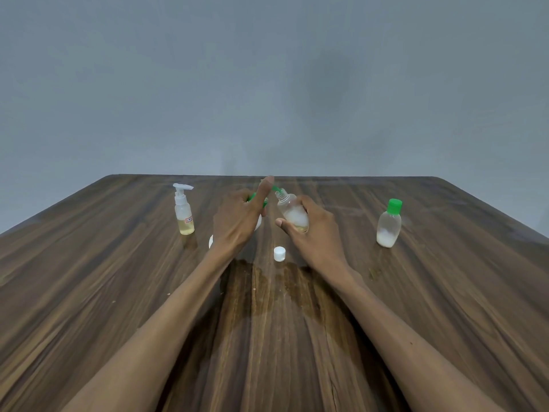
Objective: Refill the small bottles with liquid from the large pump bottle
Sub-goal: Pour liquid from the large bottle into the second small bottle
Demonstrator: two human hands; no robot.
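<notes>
The large pump bottle [258, 223] stands mid-table, white with a green pump head, and is mostly hidden under my left hand [237, 217]. That hand's fingers curl over the pump head while the thumb sticks up. The green nozzle [277, 189] points right, at the open mouth of a small clear bottle [291, 214]. My right hand [313, 233] grips this bottle and tilts its neck toward the nozzle. It holds some white liquid. A loose white cap [279, 253] lies on the table in front of the two hands.
A small pump bottle [184, 214] with yellow liquid stands at the left. A small green-capped bottle [389, 225] with white liquid stands at the right. A wet patch [267, 288] darkens the wooden table [89, 292] between my forearms. A grey wall rises behind.
</notes>
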